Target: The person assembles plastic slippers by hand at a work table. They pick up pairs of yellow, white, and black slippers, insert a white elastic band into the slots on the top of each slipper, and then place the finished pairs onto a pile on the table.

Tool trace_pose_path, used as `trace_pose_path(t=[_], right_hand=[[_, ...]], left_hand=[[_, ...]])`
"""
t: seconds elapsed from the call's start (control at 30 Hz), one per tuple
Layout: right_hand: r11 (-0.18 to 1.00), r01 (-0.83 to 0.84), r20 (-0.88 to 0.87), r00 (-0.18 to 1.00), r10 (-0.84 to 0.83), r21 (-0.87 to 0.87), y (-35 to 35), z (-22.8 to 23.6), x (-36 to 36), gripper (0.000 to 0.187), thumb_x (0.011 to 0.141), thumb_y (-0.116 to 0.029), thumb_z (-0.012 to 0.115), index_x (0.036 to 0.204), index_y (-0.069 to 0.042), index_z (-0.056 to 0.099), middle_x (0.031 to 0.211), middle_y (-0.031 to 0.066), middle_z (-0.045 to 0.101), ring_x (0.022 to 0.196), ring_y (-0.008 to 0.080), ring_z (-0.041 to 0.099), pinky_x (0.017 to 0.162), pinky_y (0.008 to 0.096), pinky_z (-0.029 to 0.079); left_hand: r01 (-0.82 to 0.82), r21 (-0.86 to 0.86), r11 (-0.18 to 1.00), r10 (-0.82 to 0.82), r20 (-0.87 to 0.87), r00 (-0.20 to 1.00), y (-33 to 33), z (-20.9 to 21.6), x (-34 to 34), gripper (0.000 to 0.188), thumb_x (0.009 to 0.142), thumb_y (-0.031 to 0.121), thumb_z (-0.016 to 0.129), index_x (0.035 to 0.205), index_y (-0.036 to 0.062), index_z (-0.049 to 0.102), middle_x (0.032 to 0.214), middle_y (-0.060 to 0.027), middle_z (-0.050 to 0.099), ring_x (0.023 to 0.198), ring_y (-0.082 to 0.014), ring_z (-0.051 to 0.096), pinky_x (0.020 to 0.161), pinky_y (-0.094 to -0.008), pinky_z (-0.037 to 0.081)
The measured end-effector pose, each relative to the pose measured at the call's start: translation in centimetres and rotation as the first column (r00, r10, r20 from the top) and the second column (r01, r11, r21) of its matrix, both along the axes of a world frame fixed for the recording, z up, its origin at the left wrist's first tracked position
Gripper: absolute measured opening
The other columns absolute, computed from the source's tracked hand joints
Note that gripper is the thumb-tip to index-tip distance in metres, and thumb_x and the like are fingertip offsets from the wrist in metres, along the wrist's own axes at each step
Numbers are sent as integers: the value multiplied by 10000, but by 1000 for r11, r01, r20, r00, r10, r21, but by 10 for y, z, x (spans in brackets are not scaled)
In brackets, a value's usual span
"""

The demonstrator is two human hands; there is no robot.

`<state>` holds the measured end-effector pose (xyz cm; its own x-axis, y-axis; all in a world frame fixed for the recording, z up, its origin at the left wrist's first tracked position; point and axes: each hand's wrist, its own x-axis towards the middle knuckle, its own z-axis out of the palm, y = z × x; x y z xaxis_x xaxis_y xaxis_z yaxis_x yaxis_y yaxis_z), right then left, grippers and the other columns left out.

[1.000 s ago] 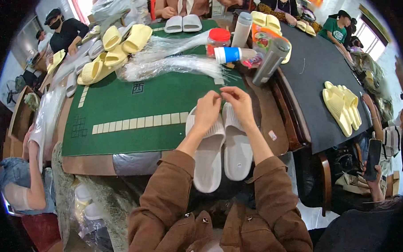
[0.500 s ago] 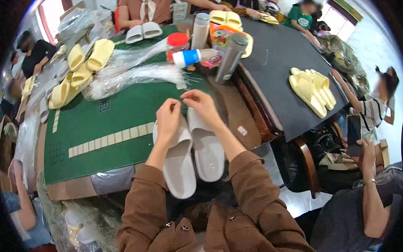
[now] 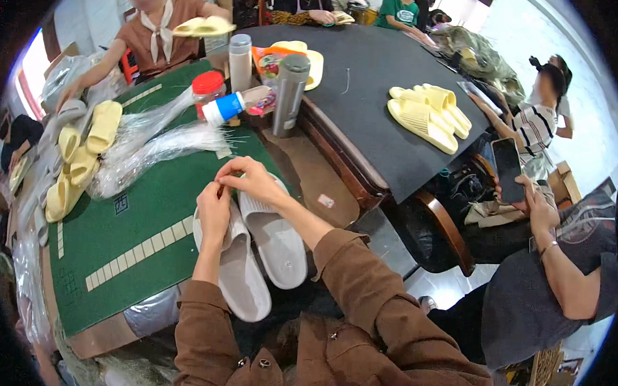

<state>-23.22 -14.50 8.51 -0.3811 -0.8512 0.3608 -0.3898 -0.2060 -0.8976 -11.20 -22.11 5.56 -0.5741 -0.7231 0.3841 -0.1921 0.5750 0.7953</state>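
A pair of grey slippers, the left one (image 3: 243,286) and the right one (image 3: 283,257), lies at the near edge of the table with toes pointing away from me. Above their toe straps my left hand (image 3: 214,210) and my right hand (image 3: 249,179) meet, fingertips pinched together. Whatever is between the fingers is too small to make out. Just beyond my hands, a bundle of thin clear plastic strands (image 3: 147,160) lies on the green mat (image 3: 151,218).
Yellow slippers (image 3: 85,165) are piled at the left. A red-lidded jar (image 3: 208,91), a blue-and-white cup (image 3: 225,108) and a grey flask (image 3: 291,94) stand beyond the strands. More yellow slippers (image 3: 427,119) lie on the black table (image 3: 367,79). Nearby, a person holds a phone (image 3: 507,166).
My hands have come together at the fingertips, and the view has shifted. The person across now holds up yellow slippers, reaching the other arm toward the pile; the pale pair there has left its spot.
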Motion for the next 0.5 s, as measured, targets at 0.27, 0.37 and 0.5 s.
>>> trace_pose_path(t=[0.27,0.37,0.5], right_hand=[[987,82,-390,912,-130,-136,30,21,-13,241,794,-139,691,1026,-74,688,1038,122,629,985,273,593,909,376,454],[939,260,-406,852,-332,-223,80,60,-33,212,804,-95,680,1011,-47,686,982,139,648,933,284,629,836,359,506],[678,702,-231,638,-734,-219,175,88,-120,160,909,-99,583,1019,-42,684,965,94,659,872,181,615,784,308,495]], left_hand=[[102,172,980,-106,14,994,1,3,-10,263,911,190,537,912,-44,656,719,-135,623,653,-189,554,614,-339,425],[119,218,969,-119,-14,993,3,16,3,259,926,170,500,902,-31,662,666,-80,570,614,-149,503,585,-305,395],[133,227,965,-115,-91,989,-2,9,4,275,949,158,456,853,-32,631,646,-45,525,619,-116,476,587,-280,378]])
